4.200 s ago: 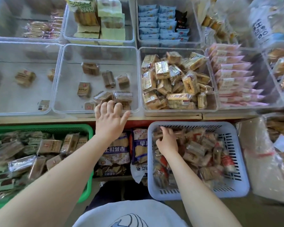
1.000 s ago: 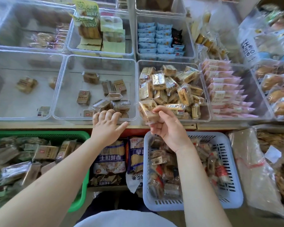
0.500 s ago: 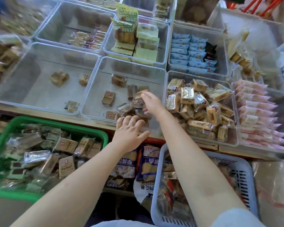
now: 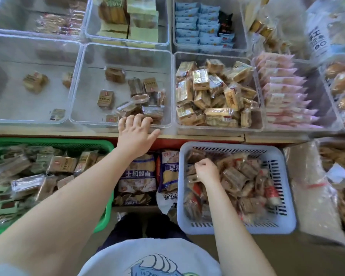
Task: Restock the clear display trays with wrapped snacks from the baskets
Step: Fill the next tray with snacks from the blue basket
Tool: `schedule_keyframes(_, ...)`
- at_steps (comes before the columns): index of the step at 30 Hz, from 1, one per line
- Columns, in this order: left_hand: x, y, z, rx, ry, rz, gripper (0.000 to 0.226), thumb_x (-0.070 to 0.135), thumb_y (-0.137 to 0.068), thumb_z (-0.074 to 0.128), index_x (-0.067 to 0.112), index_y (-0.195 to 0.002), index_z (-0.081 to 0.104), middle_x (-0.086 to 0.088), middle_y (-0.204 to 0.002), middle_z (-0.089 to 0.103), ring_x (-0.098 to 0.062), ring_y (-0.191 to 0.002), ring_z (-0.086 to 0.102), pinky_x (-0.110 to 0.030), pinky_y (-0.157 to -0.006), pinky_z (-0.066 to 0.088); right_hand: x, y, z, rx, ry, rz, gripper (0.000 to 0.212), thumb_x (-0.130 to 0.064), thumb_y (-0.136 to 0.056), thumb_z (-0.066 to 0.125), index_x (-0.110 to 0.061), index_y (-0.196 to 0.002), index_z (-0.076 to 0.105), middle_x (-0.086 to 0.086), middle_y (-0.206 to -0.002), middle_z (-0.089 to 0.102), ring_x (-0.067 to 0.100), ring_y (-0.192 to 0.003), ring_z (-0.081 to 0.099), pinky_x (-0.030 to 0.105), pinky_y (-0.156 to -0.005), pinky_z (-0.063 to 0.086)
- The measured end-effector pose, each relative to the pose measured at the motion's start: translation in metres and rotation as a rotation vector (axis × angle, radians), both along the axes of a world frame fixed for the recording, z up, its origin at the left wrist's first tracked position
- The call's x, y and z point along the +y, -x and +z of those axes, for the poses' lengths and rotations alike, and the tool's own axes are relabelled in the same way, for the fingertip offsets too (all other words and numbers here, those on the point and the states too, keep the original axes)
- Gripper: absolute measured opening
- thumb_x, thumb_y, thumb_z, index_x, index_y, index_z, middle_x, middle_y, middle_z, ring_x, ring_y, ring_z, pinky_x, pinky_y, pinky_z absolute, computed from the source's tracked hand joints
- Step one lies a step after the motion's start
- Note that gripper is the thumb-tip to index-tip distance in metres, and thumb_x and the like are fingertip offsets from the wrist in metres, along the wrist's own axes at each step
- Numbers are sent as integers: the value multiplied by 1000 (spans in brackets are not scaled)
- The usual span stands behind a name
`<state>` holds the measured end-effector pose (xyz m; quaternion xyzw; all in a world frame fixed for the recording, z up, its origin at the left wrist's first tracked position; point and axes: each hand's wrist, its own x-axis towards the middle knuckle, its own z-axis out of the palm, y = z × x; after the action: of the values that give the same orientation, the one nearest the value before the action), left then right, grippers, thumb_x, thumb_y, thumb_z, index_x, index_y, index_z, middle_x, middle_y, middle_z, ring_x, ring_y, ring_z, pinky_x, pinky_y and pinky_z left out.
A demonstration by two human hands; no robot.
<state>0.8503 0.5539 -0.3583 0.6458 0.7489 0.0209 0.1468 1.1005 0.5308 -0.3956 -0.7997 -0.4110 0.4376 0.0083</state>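
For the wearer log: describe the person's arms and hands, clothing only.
Both forearms are bare, with no gloves, watch or bracelet showing. The left hand and right hand show no rings that I can make out. A pale sleeve edge shows at the left arm's upper end.

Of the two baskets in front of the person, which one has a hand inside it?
The blue-grey basket on the right: the right hand digs into its snacks. The green basket has none.

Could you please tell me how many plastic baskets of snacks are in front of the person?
2: a green basket at the lower left and a pale blue basket at the lower right, where the right hand digs among snacks. Others may be out of frame.
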Motion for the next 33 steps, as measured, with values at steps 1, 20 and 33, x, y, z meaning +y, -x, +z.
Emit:
schedule_keyframes(1, 0, 0, 0, -1, 0, -4, 57, 62, -97, 30, 29, -141, 44, -1, -148, 38, -25, -139, 27, -45, -118, 6, -8, -4, -11, -114, 68, 118, 34, -35, -98, 52, -21, -129, 55, 11, -131, 51, 29, -110, 56, 36, -83, 50)
schedule_keyframes(20, -2, 0, 2, -11, 8, -26, 57, 64, -97, 32, 30, -141, 43, -1, -149, 37, -25, -140, 26, -44, -118, 6, -7, 33, 68, 340, -460, -10, 26, -41, -92, 63, -16, -92, 58, 0, -89, 59, 14, -79, 55, 28, -69, 45)
schedule_keyframes(33, -2, 5, 8, -68, 14, -76, 62, 63, -92, 44, 32, -144, 38, 4, -152, 32, -21, -143, 17, -40, -113, -3, 148, 165, 80, 62, -711, 553, 17, -21, -86, 67, -16, -87, 51, 3, -102, 48, 19, -78, 52, 28, -67, 42)
